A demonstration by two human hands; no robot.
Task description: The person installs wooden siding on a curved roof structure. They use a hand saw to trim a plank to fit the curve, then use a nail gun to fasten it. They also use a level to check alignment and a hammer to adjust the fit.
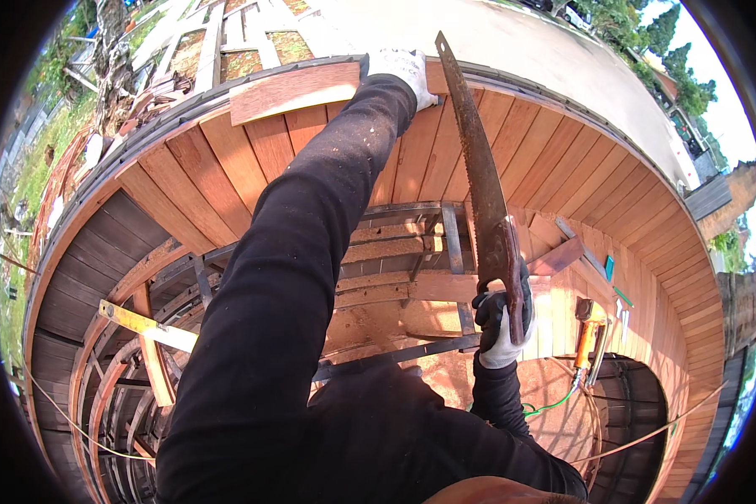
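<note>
My right hand point(506, 328), in a white glove with dark fingers, is closed round the handle of a handsaw point(483, 172). The saw's rusty blade points up and away, its teeth toward the left, and crosses in front of the planking point(554, 151). With my left arm stretched far forward, my left hand point(401, 69) in a white glove grips a short reddish wooden board point(294, 91) at the far rim. The board lies along the top edge, across the plank ends. My sleeve and glove hide its middle, and the left fingertips are partly hidden.
Curved wooden ribs point(147, 344) and a yellow strip point(147, 326) are at the left. On the right planking lie an orange hand tool point(588, 336) with a green hose point(554, 406), and a reddish wood offcut point(556, 256). Loose boards point(212, 50) lie on the ground beyond.
</note>
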